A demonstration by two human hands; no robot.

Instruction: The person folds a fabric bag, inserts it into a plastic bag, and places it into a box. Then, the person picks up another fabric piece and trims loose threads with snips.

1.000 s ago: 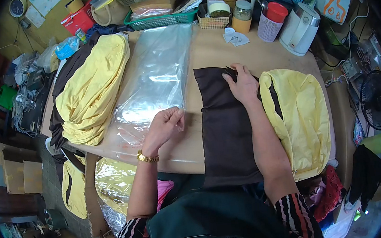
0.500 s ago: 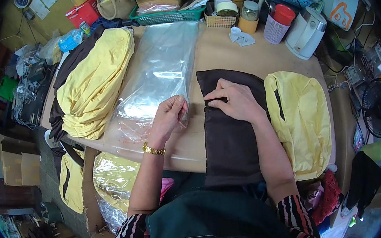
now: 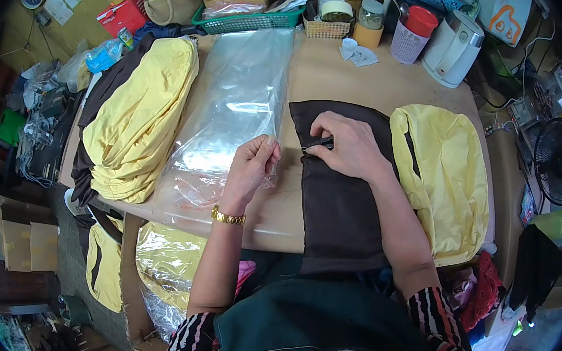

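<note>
Dark brown cloth (image 3: pixel 341 217) lies flat on the brown table (image 3: pixel 279 220) in front of me. My right hand (image 3: pixel 350 146) is over its upper left part, closed on a small dark tool whose tip points left at the cloth's edge. Just left of the cloth, my left hand (image 3: pixel 252 166) is closed with thumb and fingers pinched; what it holds, if anything, is too small to name. Beneath and beyond it are clear plastic sheets (image 3: pixel 238 91). Folded yellow cloth (image 3: pixel 445 185) rests right of the brown cloth.
A large yellow and brown cloth pile (image 3: pixel 142 121) is on the left. Along the back stand a green basket (image 3: pixel 248 23), a jar (image 3: pixel 370 15), a red cup (image 3: pixel 421 21) and a white kettle (image 3: pixel 453 49). A black fan (image 3: pixel 558 161) is at far right.
My right hand has moved left and nearer to me, from the cloth's upper right to its left edge. My left hand has risen slightly toward it.
</note>
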